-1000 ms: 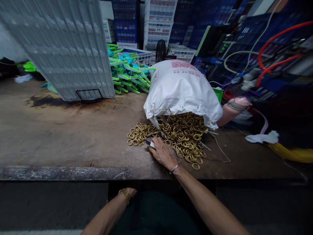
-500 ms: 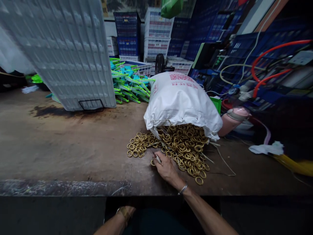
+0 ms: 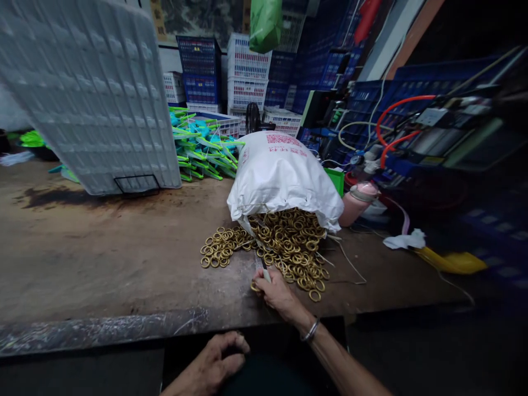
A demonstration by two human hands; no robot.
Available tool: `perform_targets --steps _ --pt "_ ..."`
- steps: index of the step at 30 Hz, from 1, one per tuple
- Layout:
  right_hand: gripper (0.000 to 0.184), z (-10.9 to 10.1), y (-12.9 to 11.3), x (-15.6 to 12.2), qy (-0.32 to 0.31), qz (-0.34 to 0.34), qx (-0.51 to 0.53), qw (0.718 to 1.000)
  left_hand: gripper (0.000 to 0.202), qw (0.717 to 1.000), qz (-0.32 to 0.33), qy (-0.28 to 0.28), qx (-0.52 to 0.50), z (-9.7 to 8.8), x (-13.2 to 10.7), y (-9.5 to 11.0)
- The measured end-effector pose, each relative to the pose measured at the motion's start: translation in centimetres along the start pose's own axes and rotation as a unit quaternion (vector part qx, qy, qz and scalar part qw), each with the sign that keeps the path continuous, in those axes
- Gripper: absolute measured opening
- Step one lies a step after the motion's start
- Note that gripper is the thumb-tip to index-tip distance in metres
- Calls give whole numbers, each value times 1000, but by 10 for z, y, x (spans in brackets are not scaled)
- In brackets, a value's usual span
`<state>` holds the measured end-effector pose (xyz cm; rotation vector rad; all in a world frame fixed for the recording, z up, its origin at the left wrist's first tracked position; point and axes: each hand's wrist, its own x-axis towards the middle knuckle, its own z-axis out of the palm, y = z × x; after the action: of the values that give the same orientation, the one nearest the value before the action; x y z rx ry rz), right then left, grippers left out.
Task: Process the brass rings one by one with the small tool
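Observation:
My right hand (image 3: 277,291) is closed around the pale handle of what looks like a small knife (image 3: 267,273), its thin dark end pointing at the rings. By its fingertips lies one brass-coloured ring (image 3: 254,286); whether they touch it I cannot tell. Just beyond is a pile of brass-coloured rings (image 3: 295,242), spilling from the mouth of a white woven sack (image 3: 284,179) with red print. A smaller spread of rings (image 3: 218,247) reaches left. My left hand (image 3: 220,357) is below the table's front edge, fingers curved, thumb apart, nothing visible in it.
A tall ribbed whitish panel (image 3: 103,104) on a black wire stand rises at left. Green and turquoise plastic pieces (image 3: 202,146) are heaped behind. Right of the sack are a pink bottle (image 3: 358,202), cords and a machine with orange hoses (image 3: 388,148). Stacked crates (image 3: 247,71) stand behind.
My left hand has risen into fuller view near the table edge. My right hand has drawn slightly back toward me with the knife. The view has turned a little to the right.

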<state>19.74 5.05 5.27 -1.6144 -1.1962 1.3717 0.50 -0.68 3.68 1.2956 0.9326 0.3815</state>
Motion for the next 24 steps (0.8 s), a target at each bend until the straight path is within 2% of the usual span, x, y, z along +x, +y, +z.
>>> perform_targets --steps 1,3,5,6,10,12,14,16,18,21,24 --pt "10 1 0 -2 0 8 9 1000 19 999 40 18 7 0 -2 9" --pt "9 3 -1 -6 -8 27 28 999 25 990 95 109 2 2 1 20" --pt "8 5 -3 -9 -24 43 40 998 28 970 157 182 18 5 13 25" --pt "9 5 -5 -11 -33 49 47 997 28 962 186 200 27 6 21 26" --pt "9 5 -9 -17 -57 87 95 990 18 947 254 190 43 9 51 26" --pt "11 5 -8 -17 -60 119 119 984 16 949 258 176 47 9 60 27" --pt "13 3 -6 -16 -51 122 128 983 18 952 251 163 59 7 66 29" --pt "17 0 -5 -13 -30 79 98 992 20 953 243 161 77 5 71 31" --pt "24 -5 -4 -10 1 -10 29 1000 20 951 238 177 88 4 77 33" --pt "25 -12 -4 -7 44 -127 -67 989 22 950 229 196 77 8 84 36" --pt "23 -17 -2 -3 58 -139 -93 984 26 971 169 170 12 13 87 43"
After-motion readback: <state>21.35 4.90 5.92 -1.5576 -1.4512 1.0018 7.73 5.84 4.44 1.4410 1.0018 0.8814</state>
